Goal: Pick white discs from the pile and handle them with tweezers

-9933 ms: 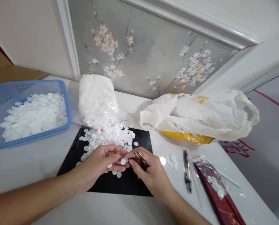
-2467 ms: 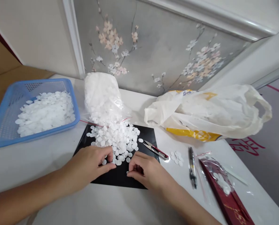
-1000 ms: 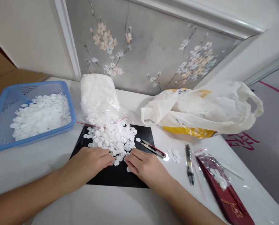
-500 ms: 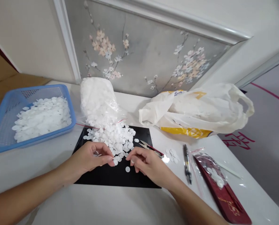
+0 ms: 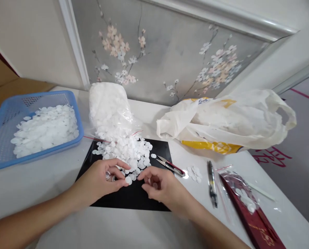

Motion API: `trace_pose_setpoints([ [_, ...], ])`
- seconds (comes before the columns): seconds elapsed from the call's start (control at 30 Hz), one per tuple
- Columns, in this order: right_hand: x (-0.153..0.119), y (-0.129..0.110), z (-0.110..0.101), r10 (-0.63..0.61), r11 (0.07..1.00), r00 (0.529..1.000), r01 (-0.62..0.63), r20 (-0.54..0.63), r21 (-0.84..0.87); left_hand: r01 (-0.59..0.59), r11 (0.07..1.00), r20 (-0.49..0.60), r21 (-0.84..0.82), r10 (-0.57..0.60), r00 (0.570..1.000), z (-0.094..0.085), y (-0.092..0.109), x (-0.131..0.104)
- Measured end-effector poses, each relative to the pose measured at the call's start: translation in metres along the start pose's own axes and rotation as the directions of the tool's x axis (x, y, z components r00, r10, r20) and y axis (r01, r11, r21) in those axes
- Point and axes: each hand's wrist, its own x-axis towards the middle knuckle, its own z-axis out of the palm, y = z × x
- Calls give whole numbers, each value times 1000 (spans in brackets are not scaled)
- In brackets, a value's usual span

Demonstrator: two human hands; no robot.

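My left hand (image 5: 102, 181) is closed at the near left edge of a pile of white discs (image 5: 129, 152), with several discs in its curled fingers and one disc (image 5: 128, 180) at its fingertips. My right hand (image 5: 162, 183) is curled at the near right of the pile, with a small disc within its bent fingers. Both hands are over a black board (image 5: 123, 202), their fingertips a short distance apart. Behind the pile, a clear bag of discs (image 5: 109, 103) lies with its mouth toward the board.
A blue basket (image 5: 80, 129) of white discs stands at left. At right are a white and yellow plastic bag (image 5: 221, 121), red-handled snips (image 5: 172, 166), loose discs (image 5: 194, 173), a pen (image 5: 211, 183) and a dark red packet (image 5: 247, 214) in clear plastic.
The view has shifted slightly. The lone disc on the board between my hands no longer shows there. A disc now shows clearly at my left fingertips, and my right fingers are curled more.
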Motion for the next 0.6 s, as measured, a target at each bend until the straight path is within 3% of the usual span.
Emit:
trace_pose_setpoints([
  [0.07,0,-3,-7,65,952,998,-67,16,298,25,999,26,-36,-24,999,0,0,0],
  [0.17,1,-8,-17,110,761,992,-49,-55,647,97,988,25,-118,-94,995,-1,4,-1],
  [0.23,2,-10,-23,146,665,985,-28,-93,746,160,967,54,-198,-152,987,-2,7,-2],
  [0.27,3,-10,-26,155,661,983,-26,-102,749,183,952,85,-245,-167,982,-2,8,-3],
  [0.37,2,-10,-30,140,800,983,-39,-122,599,199,903,170,-381,-143,975,-3,8,-5],
  [0.43,-2,-13,-26,76,928,989,-23,-130,371,210,857,197,-470,-130,972,-1,5,-6],
  [0.5,-10,-21,-16,-50,995,992,59,-115,76,249,786,221,-566,-146,964,5,4,-7],
  [0.57,-17,-33,1,-282,943,957,262,-73,-206,306,714,243,-630,-193,951,13,6,-8],
  [0.6,-20,-39,11,-428,858,903,417,32,-300,298,716,230,-631,-194,954,17,9,-9],
])
